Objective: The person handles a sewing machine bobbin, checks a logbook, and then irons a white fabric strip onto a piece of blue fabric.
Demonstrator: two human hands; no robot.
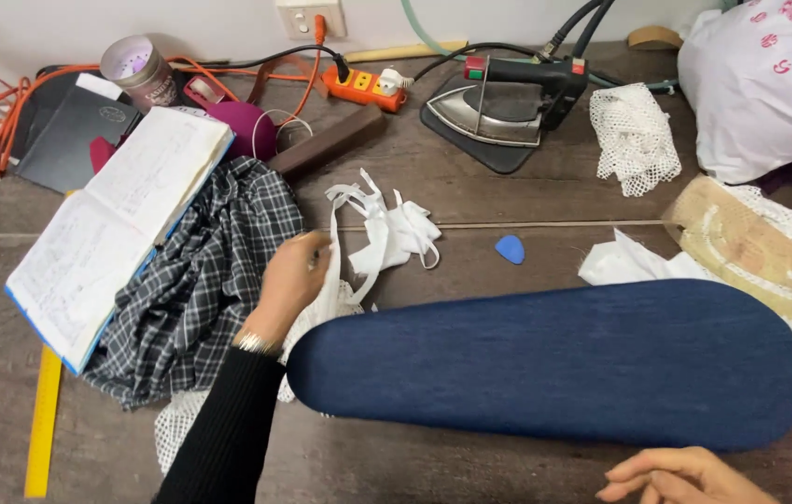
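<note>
- Left hand (291, 278) closed around a white fabric strip (335, 245), fingers curled over it at the edge of the checked cloth, black sleeve (223, 429) and a pale bracelet at the wrist.
- Right hand (680, 476) low at the bottom edge, fingers loosely bent and empty, just beside the near rim of the sleeve board without clearly touching it.
- White strip running up from the left hand into a tangle of white scraps (391, 229) lying on the table behind the board's narrow end.
- Long navy padded sleeve board (554, 364) stretched across the foreground, rounded tip near the left wrist, wider end to the right.
- Black-and-white checked cloth (195, 289) bunched to the left of the hand, partly under an open notebook (116, 224) with handwritten pages.
- White mesh fabric (181, 425) peeking out beneath the sleeve and the board's tip; another mesh piece (634, 135) near the iron.
- Steam iron (503, 98) resting on a dark mat at the back of the wooden table (545, 191), hoses leading away.
- Small blue tailor's chalk (510, 248) alone between the scraps and the board.
- Orange power strip (366, 86) and orange cable at the rear, a tin (139, 70) beside them.
- Yellow ruler (43, 425) along the left edge, a white bag (769, 84) at the far right.
</note>
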